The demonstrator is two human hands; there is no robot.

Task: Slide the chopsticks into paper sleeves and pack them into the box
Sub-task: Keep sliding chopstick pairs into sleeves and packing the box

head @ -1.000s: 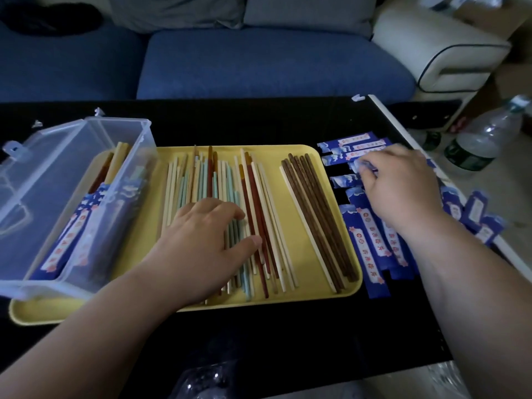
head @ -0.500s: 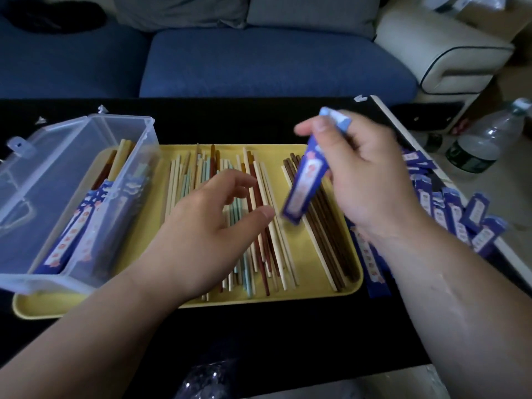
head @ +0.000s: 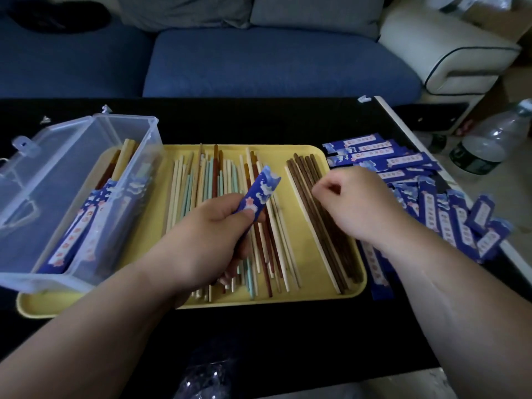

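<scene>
Head view: the left hand (head: 207,243) pinches a blue paper sleeve (head: 260,191) (tilted toward 1 o'clock) over the pale chopsticks (head: 195,182) on the yellow tray (head: 273,147). The right hand (head: 359,205), fingers curled, hangs over the dark chopsticks (head: 305,174) at the tray's 3 o'clock; whether it grips one I cannot tell. The clear box (head: 57,156) sits at 9 o'clock.

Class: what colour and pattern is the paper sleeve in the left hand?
The sleeve is blue with white clouds; head view.
</scene>
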